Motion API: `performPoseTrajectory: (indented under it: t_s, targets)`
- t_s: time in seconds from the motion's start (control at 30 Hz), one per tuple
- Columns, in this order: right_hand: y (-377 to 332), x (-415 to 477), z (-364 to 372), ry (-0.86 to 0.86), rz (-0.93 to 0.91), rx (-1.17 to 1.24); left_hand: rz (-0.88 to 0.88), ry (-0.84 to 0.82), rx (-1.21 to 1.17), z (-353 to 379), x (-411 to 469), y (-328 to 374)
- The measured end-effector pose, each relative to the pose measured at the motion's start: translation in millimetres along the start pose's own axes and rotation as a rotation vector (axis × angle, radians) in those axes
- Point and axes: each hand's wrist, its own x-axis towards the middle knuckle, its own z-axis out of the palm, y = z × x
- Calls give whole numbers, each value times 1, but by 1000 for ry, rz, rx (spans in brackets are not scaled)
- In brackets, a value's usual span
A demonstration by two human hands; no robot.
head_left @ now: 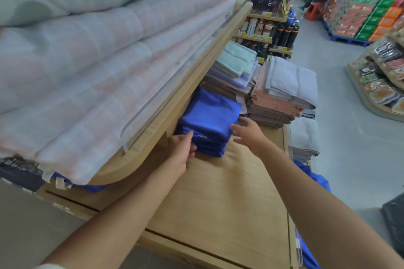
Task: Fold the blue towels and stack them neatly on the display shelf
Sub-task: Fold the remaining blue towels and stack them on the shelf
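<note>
Folded royal-blue cloth towels [207, 124] sit stacked on the pale wooden display shelf [229, 181]. The left hand [182, 148] touches their front edge with relaxed fingers, and the right hand [247, 132] hovers spread and empty. Soft, light, floppy: probably best held at both sides.

The person's left hand [182, 148] is bare, and behind its wrist the left forearm [131, 199] runs bare and smooth along its whole seen length. Far back from that hand, at the bottom edge of the view, a sliver of pale, whitish sleeve [47, 266] shows (only its rounded hem, so the cut of the garment cannot be told). The right hand [247, 132] is bare too. The right forearm [317, 203] behind it is uncovered all the way to the frame's edge and widens steadily away from the wrist. The fingers [191, 152] of both hands are blurred, so nails and finer marks cannot be made out.
</note>
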Motion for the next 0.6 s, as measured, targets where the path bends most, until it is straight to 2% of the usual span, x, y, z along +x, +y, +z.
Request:
performPoseTrajectory:
  t_s: [0.07, 0.1, 0.17, 0.27, 0.33, 0.43, 0.5, 0.6]
  targets:
    - [4, -10, -30, 41, -76, -88, 297, 28, 311, -8, -21, -24]
    - [7, -17, -48, 66, -136, -124, 454, -21, 469, -9, -33, -34]
    - [16, -38, -86, 122, -269, -242, 716, -191, 724, -2, -56, -50]
    - [41, -70, -144, 283, -346, -458, 976, -431, 959, 28, -77, -70]
    - [68, -83, -177, 403, -291, -574, 1049, -543, 1059, 53, -86, -84]
    - [119, -87, -215, 470, -56, -666, 1062, -623, 1273, 92, -97, -103]
    - [152, -87, -225, 359, 94, -730, 1033, -637, 1417, 112, -101, -115]
    - [194, -88, -218, 157, 215, -703, 1028, -574, 1527, 123, -102, -129]
